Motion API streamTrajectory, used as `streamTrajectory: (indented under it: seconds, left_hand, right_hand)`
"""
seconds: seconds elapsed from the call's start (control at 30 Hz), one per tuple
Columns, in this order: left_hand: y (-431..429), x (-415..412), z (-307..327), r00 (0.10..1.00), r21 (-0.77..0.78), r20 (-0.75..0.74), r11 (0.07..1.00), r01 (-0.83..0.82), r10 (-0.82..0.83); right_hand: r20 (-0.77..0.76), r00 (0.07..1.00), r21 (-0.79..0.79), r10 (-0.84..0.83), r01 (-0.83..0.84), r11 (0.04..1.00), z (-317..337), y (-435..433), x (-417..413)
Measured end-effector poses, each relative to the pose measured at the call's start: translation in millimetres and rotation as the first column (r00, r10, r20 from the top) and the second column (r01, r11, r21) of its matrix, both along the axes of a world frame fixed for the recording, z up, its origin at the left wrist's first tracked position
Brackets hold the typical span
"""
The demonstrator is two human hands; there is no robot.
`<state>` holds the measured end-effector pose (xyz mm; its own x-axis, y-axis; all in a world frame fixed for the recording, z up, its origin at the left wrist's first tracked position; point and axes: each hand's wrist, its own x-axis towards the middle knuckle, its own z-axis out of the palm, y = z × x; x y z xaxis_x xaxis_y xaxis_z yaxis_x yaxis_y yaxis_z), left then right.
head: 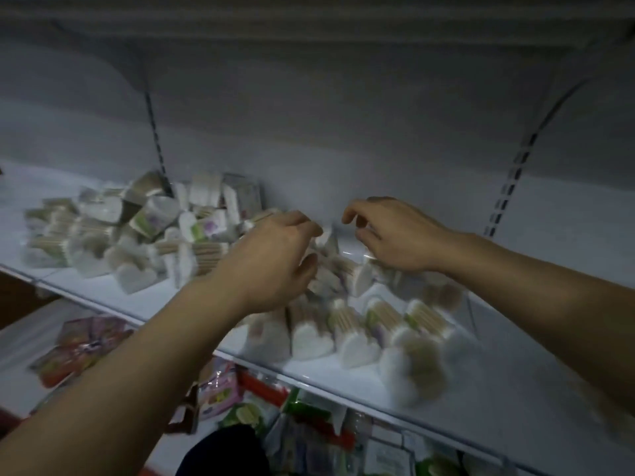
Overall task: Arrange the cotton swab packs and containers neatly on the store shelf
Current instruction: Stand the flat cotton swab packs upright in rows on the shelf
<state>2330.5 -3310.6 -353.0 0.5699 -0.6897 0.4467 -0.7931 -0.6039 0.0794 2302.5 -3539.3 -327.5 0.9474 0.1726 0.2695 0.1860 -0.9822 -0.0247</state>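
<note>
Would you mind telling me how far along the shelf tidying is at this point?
A short row of heart-shaped packs stands at the shelf front, so that looks done. The left hand and right hand are over packs just behind it; any grip is blurred. The jumbled pile on the left remains.

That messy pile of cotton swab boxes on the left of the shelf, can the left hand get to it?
Probably yes. The left hand is over the shelf, right beside the messy pile. Nothing stands between them, and the space above the pile is open, so a short sideways reach should do.
</note>
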Motion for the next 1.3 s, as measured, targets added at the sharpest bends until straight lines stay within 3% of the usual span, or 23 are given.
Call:
streamTrajectory:
  seconds: [0.23, 0.43, 0.57, 0.73, 0.93, 1.03, 1.13, 1.2, 1.3]
  left_hand:
    - [54.2, 56.7, -13.3, 0.995, 0.005, -0.067, 0.997, -0.074, 0.074]
    - [51.8, 90.1, -16.7, 0.994, -0.033, -0.102, 0.999, 0.022, -0.025]
    - [49.4, 108.2, -21.3, 0.989, -0.105, -0.107, 0.990, 0.095, -0.106]
    - [48.8, 117.9, -18.0, 0.971, -0.281, -0.170, 0.952, 0.119, -0.171]
    - [35.0, 111.4, -8.7, 0.912, -0.464, -0.246, 0.866, 0.187, -0.328]
    - [29.9, 103.7, -7.5, 0.897, -0.496, -0.230, 0.839, 0.226, -0.377]
    - [34.2, 99.8, -8.3, 0.876, -0.599, -0.272, 0.783, 0.170, -0.398]
    - [42.1, 97.0, -11.1, 0.845, -0.682, -0.351, 0.728, 0.064, -0.403]
    - [58.0, 93.2, -12.6, 0.776, -0.771, -0.456, 0.629, -0.099, -0.436]
  right_hand:
    - [-0.149, 0.983, -0.075, -0.111, 0.101, 0.992, -6.1, 38.7, 86.4]
    - [-0.318, 0.929, -0.099, -0.190, 0.167, 0.981, -25.4, 37.6, 104.4]
    - [-0.150, 0.967, 0.114, -0.205, 0.223, 0.968, -27.0, 32.1, 86.8]
    - [0.051, 0.983, 0.277, -0.178, 0.157, 0.948, -0.3, 46.3, 55.1]
    - [0.206, 0.947, 0.376, -0.245, 0.155, 0.914, 6.1, 89.7, 23.8]
    - [0.225, 0.939, 0.601, -0.261, 0.078, 0.796, -6.0, 104.1, 16.6]
    - [0.250, 0.919, 0.837, -0.305, -0.046, 0.545, -16.7, 115.5, 13.0]
    - [0.267, 0.885, 0.905, -0.381, -0.094, 0.416, -25.0, 119.7, 4.2]
    - [0.276, 0.821, 0.920, -0.499, -0.076, 0.384, -41.8, 124.9, -7.6]
